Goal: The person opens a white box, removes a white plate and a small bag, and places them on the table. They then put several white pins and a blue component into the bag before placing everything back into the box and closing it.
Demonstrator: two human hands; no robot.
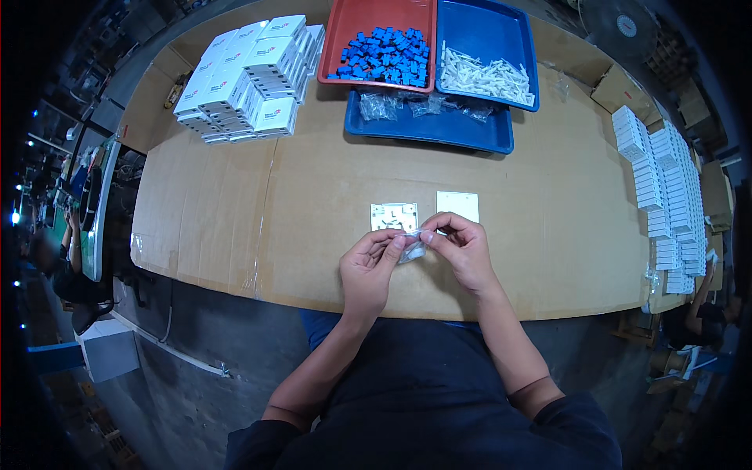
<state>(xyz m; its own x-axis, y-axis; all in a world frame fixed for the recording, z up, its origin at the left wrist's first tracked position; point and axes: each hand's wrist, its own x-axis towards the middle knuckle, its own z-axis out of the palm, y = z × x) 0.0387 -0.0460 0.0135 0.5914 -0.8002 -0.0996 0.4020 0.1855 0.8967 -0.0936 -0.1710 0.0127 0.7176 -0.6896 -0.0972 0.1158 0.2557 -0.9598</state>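
My left hand (368, 270) and my right hand (464, 249) meet over the near edge of the cardboard-covered table (313, 196). Between their fingertips they pinch a small clear plastic bag (411, 249) with small pale parts inside. Just beyond the hands lie two white square plates: one with its moulded back up (394, 216), the other smooth and plain (457, 205).
At the far side stand a red tray (345, 31) of blue parts, a blue tray (489, 23) of white parts, and a lower blue tray (439, 129) with clear bags. White boxes are stacked at the far left (251, 78) and along the right (666, 188).
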